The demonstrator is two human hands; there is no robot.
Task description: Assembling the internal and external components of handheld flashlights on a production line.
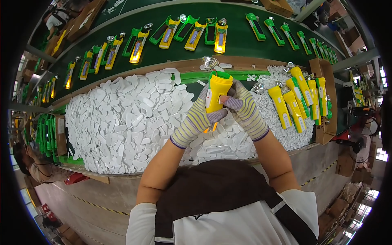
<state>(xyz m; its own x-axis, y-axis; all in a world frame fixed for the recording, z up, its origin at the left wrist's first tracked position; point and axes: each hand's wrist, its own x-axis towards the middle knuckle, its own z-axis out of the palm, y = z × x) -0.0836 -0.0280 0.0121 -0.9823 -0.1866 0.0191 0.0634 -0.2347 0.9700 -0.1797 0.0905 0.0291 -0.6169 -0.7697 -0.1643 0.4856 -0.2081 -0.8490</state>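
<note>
Upright over the bench, a yellow flashlight body point(212, 96) with a green edge at its open top is held in both hands. A silver reflector point(210, 62) sits loose above that opening, with a thin wire by it. My left hand point(195, 119), in a striped fingerless glove, is wrapped round the lower left side of the body. From the right, my right hand point(247, 108), gloved alike, closes on it with the thumb pressed near the switch on the front. Below the hands lies a heap of flat white oval plastic pieces point(126, 118).
Small white parts point(281, 130) are heaped at the right, with several yellow flashlights point(279, 104) on them beside a cardboard edge point(330, 110). Beyond a low cardboard wall runs a green conveyor belt point(237, 49) carrying opened yellow-and-green flashlight shells point(221, 36). Green parts point(45, 132) are stacked at far left.
</note>
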